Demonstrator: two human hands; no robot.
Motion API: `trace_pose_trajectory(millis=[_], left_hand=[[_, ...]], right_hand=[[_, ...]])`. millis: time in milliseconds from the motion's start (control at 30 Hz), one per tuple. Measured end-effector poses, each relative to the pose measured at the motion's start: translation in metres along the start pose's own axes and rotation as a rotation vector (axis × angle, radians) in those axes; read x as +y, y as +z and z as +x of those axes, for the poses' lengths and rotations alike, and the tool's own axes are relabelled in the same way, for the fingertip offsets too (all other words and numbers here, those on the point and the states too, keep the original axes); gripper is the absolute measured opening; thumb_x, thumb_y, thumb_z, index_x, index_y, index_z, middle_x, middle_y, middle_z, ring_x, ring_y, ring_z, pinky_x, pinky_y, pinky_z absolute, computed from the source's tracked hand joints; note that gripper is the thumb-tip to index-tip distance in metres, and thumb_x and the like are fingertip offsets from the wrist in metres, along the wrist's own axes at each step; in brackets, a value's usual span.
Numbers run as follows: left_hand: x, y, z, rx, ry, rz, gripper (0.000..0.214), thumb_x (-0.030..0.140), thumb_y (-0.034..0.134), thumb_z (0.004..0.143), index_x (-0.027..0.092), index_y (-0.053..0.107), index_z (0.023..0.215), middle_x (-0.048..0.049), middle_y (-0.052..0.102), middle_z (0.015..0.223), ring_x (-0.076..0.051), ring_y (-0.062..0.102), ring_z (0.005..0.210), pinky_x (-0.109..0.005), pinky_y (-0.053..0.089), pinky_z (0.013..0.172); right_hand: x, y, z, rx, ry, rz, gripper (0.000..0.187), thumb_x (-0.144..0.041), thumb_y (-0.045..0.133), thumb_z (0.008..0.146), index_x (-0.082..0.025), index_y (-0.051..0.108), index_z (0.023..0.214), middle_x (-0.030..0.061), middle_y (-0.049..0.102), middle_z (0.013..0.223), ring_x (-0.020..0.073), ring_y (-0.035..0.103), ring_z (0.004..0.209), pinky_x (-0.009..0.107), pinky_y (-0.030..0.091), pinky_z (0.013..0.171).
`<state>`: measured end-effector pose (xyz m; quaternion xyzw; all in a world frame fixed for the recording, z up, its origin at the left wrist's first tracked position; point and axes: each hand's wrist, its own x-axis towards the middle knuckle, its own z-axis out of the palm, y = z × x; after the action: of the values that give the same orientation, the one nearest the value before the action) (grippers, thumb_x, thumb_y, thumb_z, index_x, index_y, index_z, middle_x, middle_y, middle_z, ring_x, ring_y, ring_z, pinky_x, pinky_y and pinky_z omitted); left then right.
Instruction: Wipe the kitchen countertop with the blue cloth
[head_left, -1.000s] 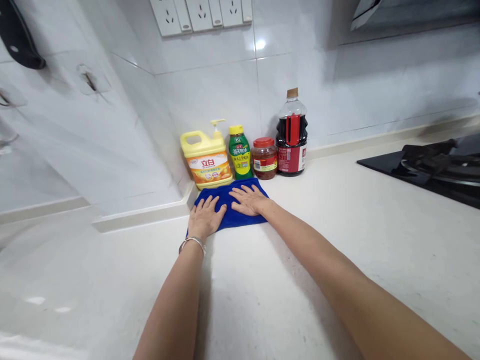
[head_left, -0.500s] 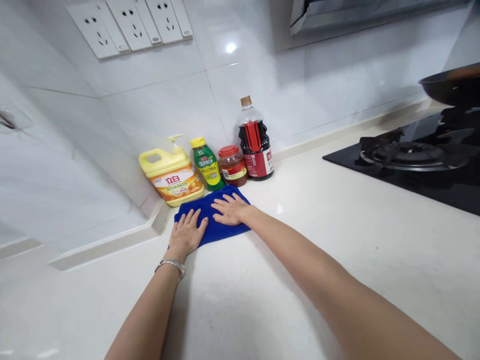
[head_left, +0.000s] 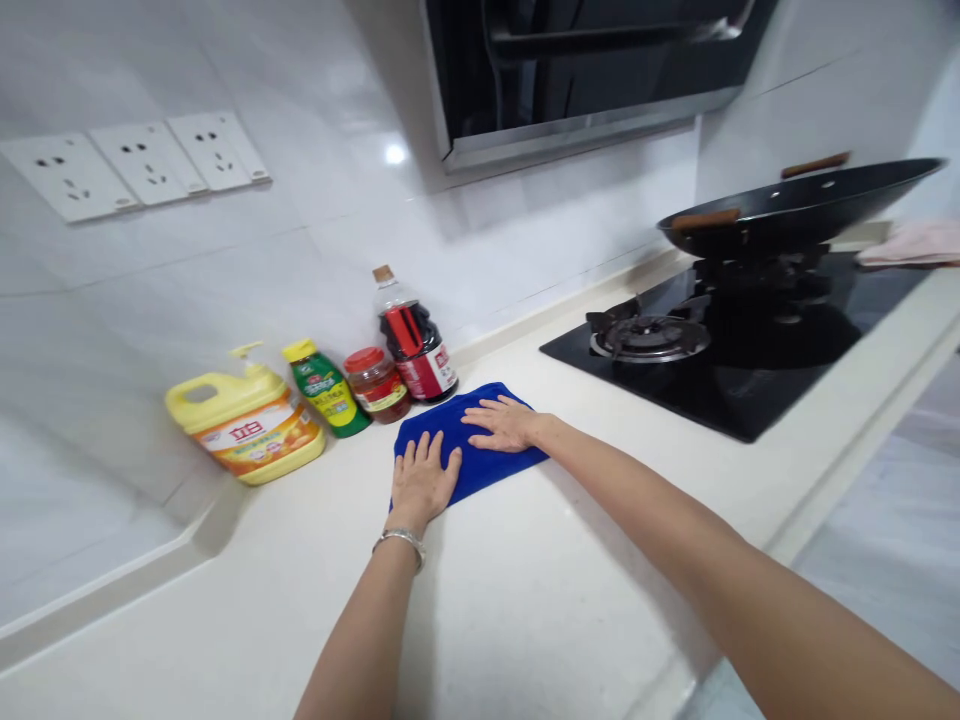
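A blue cloth [head_left: 480, 472] lies flat on the white countertop [head_left: 525, 590]. My left hand [head_left: 424, 480] presses on its left part, palm down with fingers spread, a silver bangle on the wrist. On the cloth's right part rests my right hand [head_left: 502, 425], also flat with fingers apart. Just behind the cloth stand a large dark sauce bottle [head_left: 416, 345] with a red handle and a red-lidded jar [head_left: 377, 385]. Left of these are a green squeeze bottle [head_left: 328, 390] with a yellow cap and a yellow pump jug of detergent [head_left: 247, 420].
To the right, a black gas hob [head_left: 720, 370] with a ring burner [head_left: 649, 338] is set in the counter. A black wok [head_left: 802, 210] sits on the far burner. A pink cloth [head_left: 919, 243] lies beyond it. Overhead is a range hood [head_left: 592, 70]; wall sockets [head_left: 142, 165] are at left.
Both hands have slid the blue cloth rightward along the counter, away from the detergent jug and to the front of the sauce bottle. The view has turned right, bringing the whole wok into sight.
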<state>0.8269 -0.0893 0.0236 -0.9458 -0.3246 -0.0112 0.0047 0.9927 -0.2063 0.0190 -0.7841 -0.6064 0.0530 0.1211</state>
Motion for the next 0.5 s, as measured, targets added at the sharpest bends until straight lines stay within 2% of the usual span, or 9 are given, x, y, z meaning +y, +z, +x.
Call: trace_pose_trajectory(millis=[133,233,367,500], left_hand=[[0.06,0.0,0.003,0.005,0.046,-0.01,0.074,0.06,0.015,0.098,0.021,0.023,0.16,-0.004,0.016,0.168,-0.03,0.011,0.154,-0.048,0.01,0.126],[0.097,0.001,0.001,0.022,0.083,-0.018,0.074,0.059,0.014,0.098,0.02,0.025,0.16,-0.0052,0.017,0.168,-0.031,0.012,0.154,-0.049,0.011,0.125],[0.131,0.002,-0.011,0.058,0.102,-0.009,0.074,0.058,0.013,0.098,0.019,0.026,0.16,-0.0066,0.019,0.167,-0.033,0.014,0.154,-0.052,0.013,0.125],[0.153,0.0,-0.033,0.054,0.108,0.012,0.073,0.056,0.013,0.099,0.017,0.026,0.16,-0.0081,0.018,0.167,-0.034,0.015,0.153,-0.054,0.013,0.124]], right_hand=[[0.049,-0.014,-0.036,0.048,0.017,0.002,0.067,-0.059,0.037,0.1,-0.024,0.036,0.156,0.0022,0.029,0.164,0.0269,0.018,0.153,0.05,0.01,0.125],[0.078,-0.021,-0.06,0.095,0.056,0.005,0.065,-0.059,0.038,0.099,-0.026,0.039,0.155,0.0015,0.032,0.163,0.0259,0.021,0.152,0.05,0.01,0.124],[0.1,-0.024,-0.088,0.137,0.098,0.019,0.061,-0.056,0.034,0.101,-0.027,0.04,0.154,0.0016,0.034,0.162,0.0236,0.023,0.152,0.05,0.007,0.125],[0.107,-0.023,-0.113,0.177,0.108,0.012,0.056,-0.048,0.034,0.102,-0.026,0.044,0.152,0.0017,0.038,0.16,0.0225,0.026,0.151,0.049,0.006,0.125]])
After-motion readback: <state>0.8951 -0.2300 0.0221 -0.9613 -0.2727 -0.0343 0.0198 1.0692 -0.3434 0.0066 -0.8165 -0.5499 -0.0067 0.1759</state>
